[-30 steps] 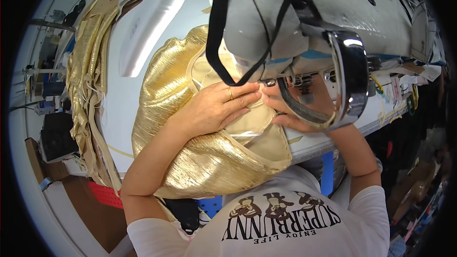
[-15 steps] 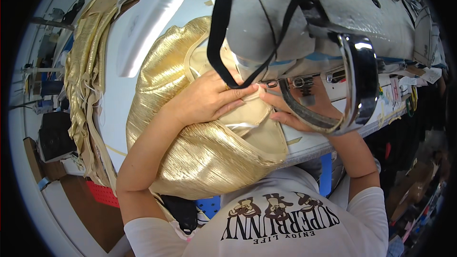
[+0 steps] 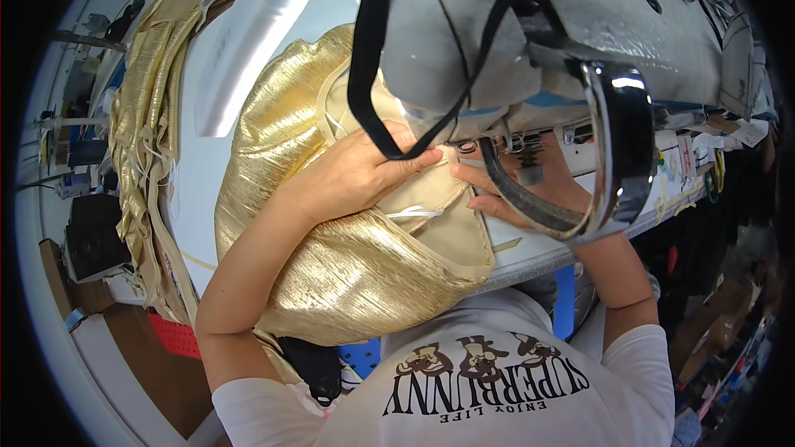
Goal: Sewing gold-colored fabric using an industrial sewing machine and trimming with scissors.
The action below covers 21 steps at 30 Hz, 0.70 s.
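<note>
A shiny gold garment (image 3: 348, 281) with a beige lining (image 3: 451, 236) lies bunched under the head of a white sewing machine (image 3: 489, 50). From the left, my left hand (image 3: 360, 170) reaches onto the lining, its fingers drawn together on the cloth by the stitching area. My right hand (image 3: 538, 182) rests on the other side, partly hidden by the machine's metal parts. Its fingers are spread, with the tips at the lining's edge. A white string (image 3: 414, 213) lies on the lining near my left hand. The needle is hidden behind a black strap (image 3: 370, 58).
A stack of gold and beige pieces (image 3: 149, 116) hangs along the table's left side. A bright white lamp (image 3: 257, 41) stands behind the garment. A curved chrome part (image 3: 617, 132) arches over my right hand. A red basket (image 3: 172, 335) sits low at the left.
My left hand's fingers, spread over the lining before, are now drawn closer together. The cloth has shifted slightly to the left. My right hand stays nearly in place, its thumb a little lower.
</note>
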{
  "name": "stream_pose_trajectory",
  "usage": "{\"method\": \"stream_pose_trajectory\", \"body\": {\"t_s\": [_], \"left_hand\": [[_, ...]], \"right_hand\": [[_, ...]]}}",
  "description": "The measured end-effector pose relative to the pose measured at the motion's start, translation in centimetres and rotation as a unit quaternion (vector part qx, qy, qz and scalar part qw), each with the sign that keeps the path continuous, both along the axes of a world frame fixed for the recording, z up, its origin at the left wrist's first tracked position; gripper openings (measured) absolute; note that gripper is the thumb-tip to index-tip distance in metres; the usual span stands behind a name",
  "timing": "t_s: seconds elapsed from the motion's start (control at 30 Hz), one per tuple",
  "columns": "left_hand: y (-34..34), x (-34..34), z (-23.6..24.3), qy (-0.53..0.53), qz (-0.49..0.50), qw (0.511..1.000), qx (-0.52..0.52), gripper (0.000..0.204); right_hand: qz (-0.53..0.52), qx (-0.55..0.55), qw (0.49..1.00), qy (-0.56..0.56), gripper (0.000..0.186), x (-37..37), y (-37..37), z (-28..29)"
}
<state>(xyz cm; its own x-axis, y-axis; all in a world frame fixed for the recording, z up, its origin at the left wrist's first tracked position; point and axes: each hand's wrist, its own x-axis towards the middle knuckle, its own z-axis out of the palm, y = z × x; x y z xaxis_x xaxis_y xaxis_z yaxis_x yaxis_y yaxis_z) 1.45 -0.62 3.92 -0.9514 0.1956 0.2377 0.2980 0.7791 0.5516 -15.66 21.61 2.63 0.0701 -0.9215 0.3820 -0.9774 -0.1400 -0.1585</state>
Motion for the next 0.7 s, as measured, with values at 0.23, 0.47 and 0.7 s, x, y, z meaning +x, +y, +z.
{"method": "stream_pose_trajectory", "body": {"t_s": [0.23,0.47,0.7], "left_hand": [[0.1,0.4,-0.2,-0.027,0.001,0.996,-0.087,0.049],[-0.6,-0.5,0.1,0.021,-0.011,0.995,-0.093,0.043],[1.8,-0.2,0.6,0.032,0.032,0.998,-0.053,0.042]], "right_hand": [[0.002,0.138,0.988,-0.070,0.047,0.3,0.6,-0.1],[-0.020,0.093,0.993,-0.069,0.045,0.4,0.5,-1.8],[-0.032,0.122,0.982,-0.143,0.044,0.1,0.3,-2.3]]}}
